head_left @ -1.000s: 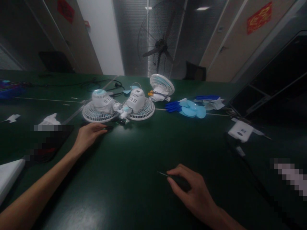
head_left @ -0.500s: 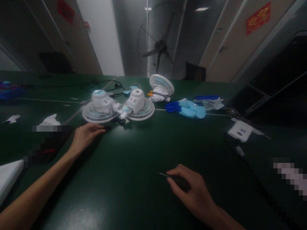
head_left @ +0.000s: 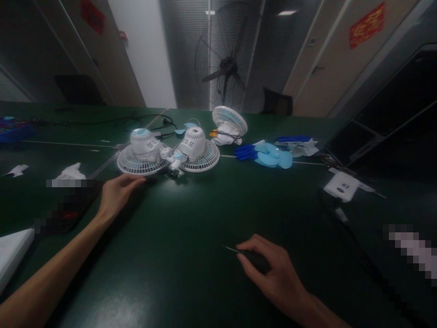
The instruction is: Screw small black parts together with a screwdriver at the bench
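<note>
My right hand (head_left: 273,269) is closed around the dark handle of a small screwdriver (head_left: 257,260), whose thin metal shaft points left just over the table. On the left, my left hand (head_left: 118,193) reaches out with its fingers pinched at the front edge of a white fan head (head_left: 143,152). Something dark shows at those fingertips, too dim to name. A second fan head (head_left: 194,146) lies face down beside the first, with small white joint parts between them. Behind them a third fan (head_left: 229,125) leans back, a dark cord wound about its base.
Light-blue fan blades (head_left: 273,156) and blue-and-white gloves (head_left: 297,145) lie at the back right. A white box (head_left: 341,186) with a cable sits further right. Crumpled white cloth (head_left: 71,173) and a dark object with a red patch (head_left: 71,215) are on the left of the green table (head_left: 184,214).
My left hand has drawn slightly back to the left, and the dark thing at its fingertips shows less. My right hand and the screwdriver have hardly moved.
</note>
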{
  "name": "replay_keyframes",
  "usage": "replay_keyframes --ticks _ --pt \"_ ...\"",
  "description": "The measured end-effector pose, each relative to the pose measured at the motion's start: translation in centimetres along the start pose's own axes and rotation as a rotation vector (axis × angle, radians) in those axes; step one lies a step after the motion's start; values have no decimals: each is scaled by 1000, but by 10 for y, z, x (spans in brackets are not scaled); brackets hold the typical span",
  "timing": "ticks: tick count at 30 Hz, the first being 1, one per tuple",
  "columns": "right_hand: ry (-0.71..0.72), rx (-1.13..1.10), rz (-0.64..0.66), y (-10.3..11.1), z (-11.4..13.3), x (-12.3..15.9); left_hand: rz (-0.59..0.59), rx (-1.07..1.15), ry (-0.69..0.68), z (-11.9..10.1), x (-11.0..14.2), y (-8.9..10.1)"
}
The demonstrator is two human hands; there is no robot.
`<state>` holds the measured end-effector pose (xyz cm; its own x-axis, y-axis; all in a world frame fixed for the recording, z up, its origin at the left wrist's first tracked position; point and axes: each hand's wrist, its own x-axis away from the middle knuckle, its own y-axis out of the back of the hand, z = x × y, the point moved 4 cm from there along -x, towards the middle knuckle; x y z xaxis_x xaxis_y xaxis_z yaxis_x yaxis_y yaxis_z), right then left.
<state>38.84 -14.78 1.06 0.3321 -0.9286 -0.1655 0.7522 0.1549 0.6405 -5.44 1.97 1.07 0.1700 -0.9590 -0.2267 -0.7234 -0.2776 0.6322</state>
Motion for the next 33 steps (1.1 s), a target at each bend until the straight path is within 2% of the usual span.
replay_keyframes --ticks 8,21,33 --pt "-1 -10 -3 -1 -1 0 -82 28 -26 2 3 0" --pt "1 14 -9 -1 -2 1 -49 21 -9 14 -3 -6" --pt "6 17 -15 2 3 -1 -48 -36 -58 -2 -3 -6"
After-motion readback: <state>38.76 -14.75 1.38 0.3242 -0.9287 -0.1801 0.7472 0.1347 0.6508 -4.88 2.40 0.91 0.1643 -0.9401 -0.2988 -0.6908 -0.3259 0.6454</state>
